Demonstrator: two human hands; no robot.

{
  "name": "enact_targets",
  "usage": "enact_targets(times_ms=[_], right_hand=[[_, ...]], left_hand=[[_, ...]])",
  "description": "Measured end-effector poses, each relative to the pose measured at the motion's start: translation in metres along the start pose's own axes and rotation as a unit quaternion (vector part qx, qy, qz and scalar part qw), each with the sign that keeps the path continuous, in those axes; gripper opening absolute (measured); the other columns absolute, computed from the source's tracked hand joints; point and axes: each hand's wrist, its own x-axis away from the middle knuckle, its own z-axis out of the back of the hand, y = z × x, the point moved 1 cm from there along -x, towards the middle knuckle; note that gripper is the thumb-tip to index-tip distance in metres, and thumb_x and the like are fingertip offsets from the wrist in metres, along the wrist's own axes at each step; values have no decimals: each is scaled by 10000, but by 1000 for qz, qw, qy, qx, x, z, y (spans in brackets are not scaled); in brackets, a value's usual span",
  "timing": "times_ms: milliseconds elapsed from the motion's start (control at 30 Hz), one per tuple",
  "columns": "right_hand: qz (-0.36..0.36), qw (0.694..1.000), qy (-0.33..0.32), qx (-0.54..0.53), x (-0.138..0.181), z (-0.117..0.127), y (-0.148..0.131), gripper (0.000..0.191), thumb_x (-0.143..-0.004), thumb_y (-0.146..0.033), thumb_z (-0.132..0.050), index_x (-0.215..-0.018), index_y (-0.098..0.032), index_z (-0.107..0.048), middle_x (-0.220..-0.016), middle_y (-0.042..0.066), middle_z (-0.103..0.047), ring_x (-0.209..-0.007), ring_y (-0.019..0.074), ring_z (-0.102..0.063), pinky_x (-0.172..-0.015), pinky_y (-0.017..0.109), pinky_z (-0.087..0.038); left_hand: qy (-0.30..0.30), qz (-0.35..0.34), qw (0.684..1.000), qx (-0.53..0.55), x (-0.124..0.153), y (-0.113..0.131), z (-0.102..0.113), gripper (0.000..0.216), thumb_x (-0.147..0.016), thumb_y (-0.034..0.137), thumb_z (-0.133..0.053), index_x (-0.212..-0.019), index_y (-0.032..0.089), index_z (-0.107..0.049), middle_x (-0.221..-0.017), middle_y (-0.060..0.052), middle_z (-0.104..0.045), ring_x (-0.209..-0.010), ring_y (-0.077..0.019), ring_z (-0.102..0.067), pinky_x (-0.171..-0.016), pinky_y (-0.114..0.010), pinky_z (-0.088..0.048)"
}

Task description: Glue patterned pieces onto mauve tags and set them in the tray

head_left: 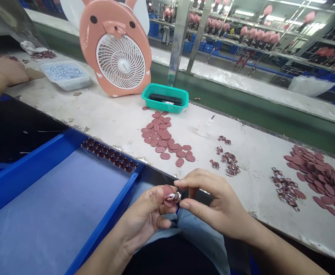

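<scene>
My left hand point(144, 214) is closed, pinching a reddish-brown oval disc point(167, 190) between thumb and fingers. A small brown-and-white part point(173, 197) sits against that disc. Close on the other side is my right hand point(213, 196), its thumb and index finger apart around the small part's edge; whether they touch it is hard to see. Beyond my hands a loose spread of similar oval discs point(164, 134) lies on the white worktable point(110, 114). Small dark brown-and-white parts point(231, 163) lie in clusters to the right of it.
At left is a blue tray point(49, 206) with rows of dark finished-looking pieces point(108, 154) along its far edge. A pig-shaped fan point(118, 49), a green basket point(165, 87) and a plastic tub point(65, 75) stand behind. More discs point(322, 179) are heaped right. Another person's hand point(8, 70) is at far left.
</scene>
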Motion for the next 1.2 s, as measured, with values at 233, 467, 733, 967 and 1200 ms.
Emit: enact_targets(times_ms=[233, 467, 733, 967, 1200], right_hand=[[-7, 1000, 1, -7, -2, -9, 4, 178, -897, -197, -687, -1068, -232, -723, -814, 16, -670, -732, 123, -609, -656, 247, -508], [48, 988, 121, 82, -1, -33, 14, 277, -842, -78, -674, -1076, -226, -692, -819, 20, -643, -676, 120, -601, -584, 234, -518], [155, 948, 159, 227, -8, -100, 41, 408, -836, -61, -685, -1224, -168, -615, -790, 68, -658, -656, 175, -580, -565, 302, -500], [125, 966, 105, 201, -30, -135, 49, 232, -872, -89, -642, -1098, -139, -657, -781, 75, -678, -657, 179, -598, -574, 304, -517], [212, 953, 53, 209, -10, -126, 44, 99, -862, -78, -641, -952, -95, -679, -625, 36, -651, -475, 124, -526, -427, 262, -420]], left_hand=[[-22, 0, 1000, -19, -2, 0, 6, 388, -652, 480, -863, -836, 150, -776, -753, -32, -660, -614, -88, -623, -451, -123, -538], [59, -78, 995, -30, 1, 2, 19, 553, -643, 605, -808, -991, 180, -742, -887, -55, -688, -675, -135, -649, -421, -170, -539], [247, -284, 915, -147, 13, 4, 38, 269, -613, 327, -910, -720, 183, -709, -772, -24, -714, -579, -113, -541, -423, -172, -403], [336, -257, 894, -149, 17, 18, 71, 236, -679, 340, -861, -735, 174, -702, -774, -29, -734, -577, -122, -566, -422, -179, -414], [421, -237, 792, -374, 0, 60, 148, 391, -770, 547, -687, -881, 172, -693, -844, -72, -739, -775, -216, -676, -540, -255, -506]])
